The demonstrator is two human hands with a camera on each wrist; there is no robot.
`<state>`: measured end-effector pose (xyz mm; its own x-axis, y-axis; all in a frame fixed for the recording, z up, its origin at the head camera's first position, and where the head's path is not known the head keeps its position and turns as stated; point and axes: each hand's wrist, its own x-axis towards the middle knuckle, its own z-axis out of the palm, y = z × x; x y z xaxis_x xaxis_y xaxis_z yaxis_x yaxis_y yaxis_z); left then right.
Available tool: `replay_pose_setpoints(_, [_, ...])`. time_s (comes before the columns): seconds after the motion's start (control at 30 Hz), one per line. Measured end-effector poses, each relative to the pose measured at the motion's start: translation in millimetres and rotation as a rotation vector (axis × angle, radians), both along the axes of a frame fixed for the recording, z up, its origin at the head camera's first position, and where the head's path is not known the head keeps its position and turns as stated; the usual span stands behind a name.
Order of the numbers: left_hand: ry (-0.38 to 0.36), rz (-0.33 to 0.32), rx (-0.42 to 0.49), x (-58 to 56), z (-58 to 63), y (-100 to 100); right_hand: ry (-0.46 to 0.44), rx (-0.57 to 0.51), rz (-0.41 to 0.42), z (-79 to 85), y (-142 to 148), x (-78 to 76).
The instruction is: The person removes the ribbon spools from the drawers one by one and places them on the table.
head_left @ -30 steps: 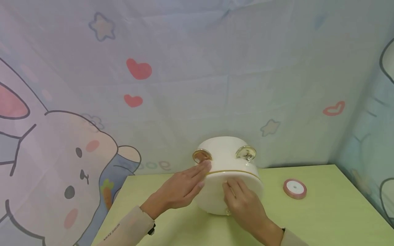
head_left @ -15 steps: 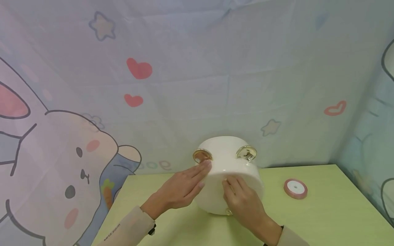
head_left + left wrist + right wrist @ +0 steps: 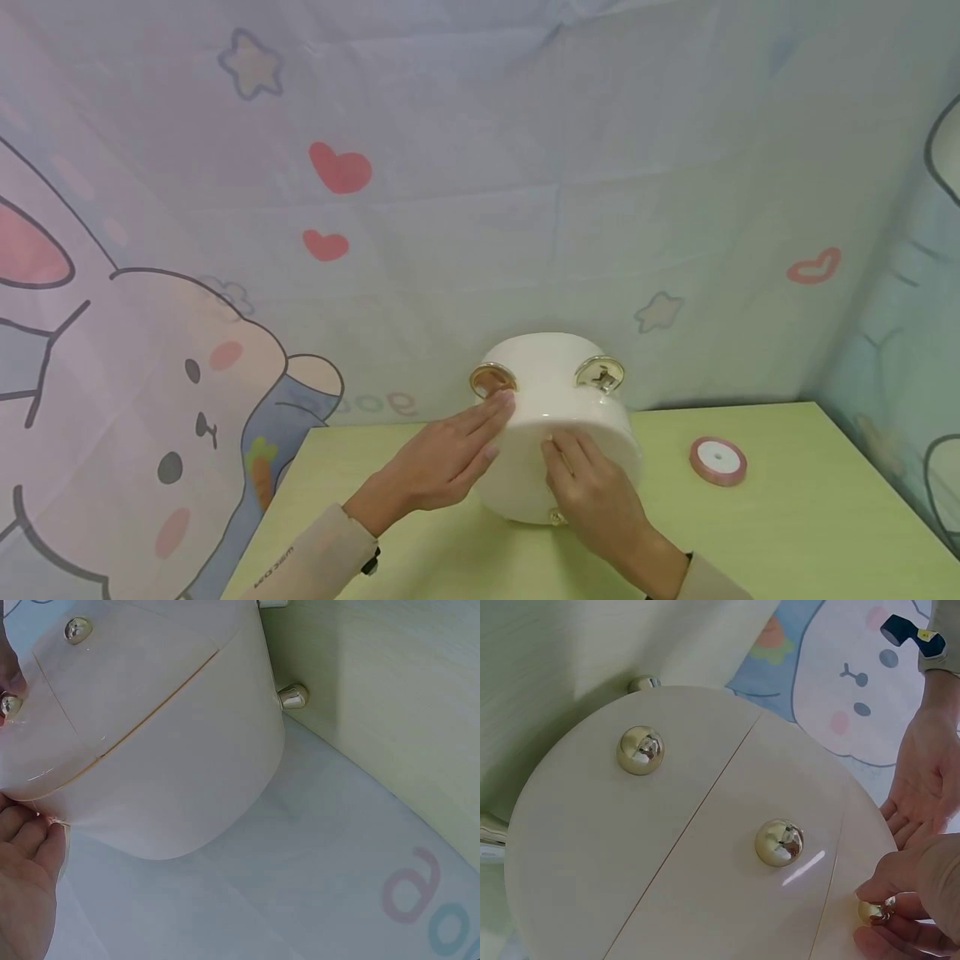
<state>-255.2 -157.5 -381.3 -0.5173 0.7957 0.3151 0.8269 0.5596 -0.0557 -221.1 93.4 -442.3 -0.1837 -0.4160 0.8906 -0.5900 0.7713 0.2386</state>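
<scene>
A white round-fronted box [image 3: 517, 492] with gold ear-like discs stands at the middle of the table. Its round front is split by thin seams into drawer fronts with gold knobs [image 3: 779, 842]. My right hand [image 3: 600, 500] pinches the topmost gold knob [image 3: 875, 910] between thumb and fingers. My left hand [image 3: 442, 458] lies with straight fingers against the box's upper left side, right below the left gold disc [image 3: 492, 380]. An orange-gold line [image 3: 160, 706] runs along the front edge in the left wrist view.
A spool of pink ribbon [image 3: 718, 461] lies flat on the green table [image 3: 810, 533] to the right. Behind the box hangs a printed cloth [image 3: 450, 333] with hearts and a rabbit. Short gold feet [image 3: 293, 696] hold up the box.
The gold line along the box's upper front edge, visible one second ago in the head view, no longer shows. Both hands stay in nearly the same places.
</scene>
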Motion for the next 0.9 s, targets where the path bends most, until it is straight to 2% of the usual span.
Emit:
replay_pose_setpoints(0.4, [-0.009,0.01,-0.013,0.1,2.0,-0.3,0.02,0.033,0.031,-1.5,4.4,-2.1])
replay_pose_setpoints(0.57, [-0.006,0.013,-0.009,-0.2,1.6,0.1,0.029,0.021,0.079,-3.3,6.8,-2.2])
replay_pose_setpoints(0.9, [-0.012,0.016,-0.001,0.7,-0.3,0.6,0.073,0.041,0.118,-11.6,9.5,7.9])
